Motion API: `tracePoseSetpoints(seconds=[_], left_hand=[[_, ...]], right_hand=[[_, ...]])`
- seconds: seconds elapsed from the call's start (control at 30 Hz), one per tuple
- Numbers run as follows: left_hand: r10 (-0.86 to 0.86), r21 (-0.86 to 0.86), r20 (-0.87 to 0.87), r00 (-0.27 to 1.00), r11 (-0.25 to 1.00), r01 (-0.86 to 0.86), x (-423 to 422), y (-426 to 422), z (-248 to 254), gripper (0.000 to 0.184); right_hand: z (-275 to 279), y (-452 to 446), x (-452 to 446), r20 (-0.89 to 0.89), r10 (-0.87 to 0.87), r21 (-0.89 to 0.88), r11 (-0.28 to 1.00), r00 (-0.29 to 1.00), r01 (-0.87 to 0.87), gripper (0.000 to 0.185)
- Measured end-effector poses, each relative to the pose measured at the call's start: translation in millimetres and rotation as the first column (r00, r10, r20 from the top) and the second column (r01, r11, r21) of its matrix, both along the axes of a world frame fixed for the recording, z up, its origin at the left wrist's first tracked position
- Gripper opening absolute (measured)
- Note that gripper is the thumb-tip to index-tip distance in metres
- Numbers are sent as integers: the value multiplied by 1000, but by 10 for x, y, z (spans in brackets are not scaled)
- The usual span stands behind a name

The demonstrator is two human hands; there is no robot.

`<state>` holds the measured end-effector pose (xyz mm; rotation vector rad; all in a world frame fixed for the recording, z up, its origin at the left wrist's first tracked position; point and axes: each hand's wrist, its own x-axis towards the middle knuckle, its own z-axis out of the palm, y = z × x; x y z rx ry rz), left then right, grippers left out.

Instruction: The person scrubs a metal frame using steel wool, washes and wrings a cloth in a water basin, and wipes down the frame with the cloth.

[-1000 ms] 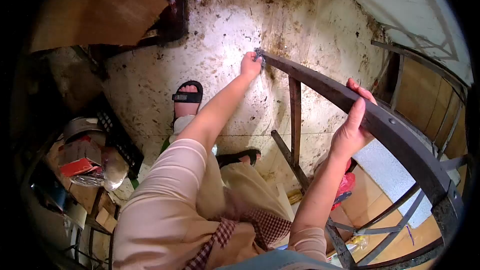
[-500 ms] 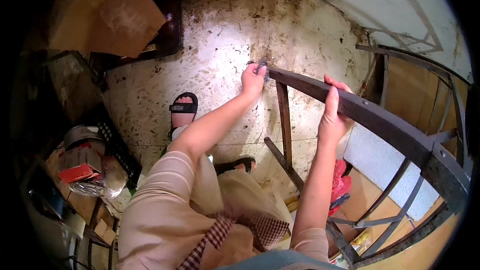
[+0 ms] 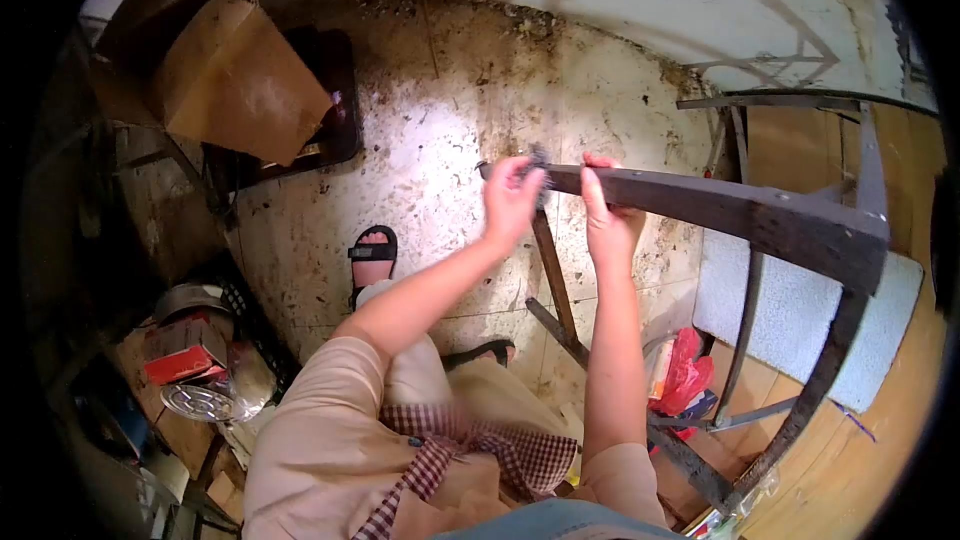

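Just beyond the person's knees, above the stained floor (image 3: pixel 290 240), the left grip (image 3: pixel 512 202) is closed round a tangled grey wad (image 3: pixel 541 185), pressing it to the dark frame (image 3: pixel 720 202) near the thick bar's tip. The wad is blurred, so its exact contact with the bar is hard to make out. Just beside it, the right grip (image 3: pixel 614 230) clasps that same bar, thumb on the near side and fingertips over the far edge.

The right grip has come in along the bar towards the left one, which now sits a little inboard of the tip. The bar is thus steadied close to the wad, I judge. From the right grip, the frame runs off to the right, over a pale speckled board (image 3: pixel 780 315); a red plastic bag (image 3: pixel 686 370) lies below that grip, to its right.
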<state>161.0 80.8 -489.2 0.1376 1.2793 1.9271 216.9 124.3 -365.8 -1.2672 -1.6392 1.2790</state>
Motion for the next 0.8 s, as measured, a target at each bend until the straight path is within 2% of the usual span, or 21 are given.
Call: tracePoseSetpoints(seconds=[0.03, 0.07, 0.1, 0.17, 0.2, 0.23, 0.3, 0.33, 0.37, 0.43, 0.47, 0.5, 0.57, 0.6, 0.63, 0.7, 0.73, 0.77, 0.8], left_hand=[[-96, -174, -44, 994, 981, 87, -134, -3, -206, 21], [-153, -301, -31, 988, 944, 137, -232, -46, -264, 20], [-283, -305, -136, 949, 924, 232, -285, -105, -438, 19], [-396, -322, -301, 868, 898, 299, -286, -195, -357, 24], [-474, -283, -330, 817, 875, 393, -192, -315, -257, 25], [-539, -239, -364, 760, 842, 483, -113, -386, -105, 26], [-598, -151, -474, 646, 778, 610, 173, -574, 98, 26], [-675, -184, -400, 620, 722, 667, 291, -656, 209, 25], [-744, -208, -322, 586, 659, 723, 413, -737, 329, 24], [-661, -42, -485, 573, 672, 740, 694, -909, 558, 23], [-660, 2, -481, 577, 657, 754, 841, -1037, 742, 22], [-687, 35, -458, 565, 621, 783, 962, -1131, 881, 22], [-770, -46, -399, 497, 558, 828, 1150, -1288, 772, 20], [-786, -163, -445, 428, 541, 825, 1220, -1329, 501, 20], [-802, -274, -480, 355, 522, 808, 1246, -1309, 87, 19], [-965, -356, -80, 251, 263, 897, 1317, -1267, -799, 20], [-975, -481, -60, 216, 218, 849, 1236, -1252, -882, 19], [-982, -593, -50, 181, 175, 786, 1199, -1182, -884, 19], [-972, -535, -121, 201, 234, 812, 1208, -1113, -801, 20]], right_hand=[[23, -5, 26, 9, 14, -3, 1000, 1000, -14, 23], [137, -63, 74, 105, 41, -55, 998, 994, -36, 24], [262, -140, 131, 257, 65, -196, 981, 964, -14, 27], [240, -345, 419, 227, 140, -134, 985, 964, -112, 30], [216, -486, 593, 179, 152, -131, 983, 972, -130, 32], [261, -603, 734, 219, 168, -144, 980, 961, -138, 31], [325, -843, 1021, 316, 189, -25, 981, 930, -191, 33], [426, -960, 1129, 439, 173, 107, 964, 882, -243, 33], [467, -1119, 1297, 476, 107, 119, 976, 873, -185, 34], [500, -1414, 1600, 537, 0, 156, 983, 843, -100, 36], [549, -1584, 1652, 600, -110, 102, 993, 792, 61, 39], [530, -1726, 1745, 506, -180, 86, 984, 844, 158, 40], [408, -1972, 1953, 297, -324, 37, 944, 898, 328, 41], [412, -2049, 2009, 384, -324, 26, 940, 865, 340, 43], [392, -2044, 1986, 337, -367, 27, 924, 867, 381, 42], [329, -2143, 1949, 243, -458, 26, 884, 855, 466, 41], [243, -2162, 2002, 256, -439, 138, 898, 861, 417, 40], [254, -2147, 1955, 186, -470, 94, 882, 863, 461, 40], [297, -2116, 1853, 114, -502, 49, 865, 858, 499, 41]])
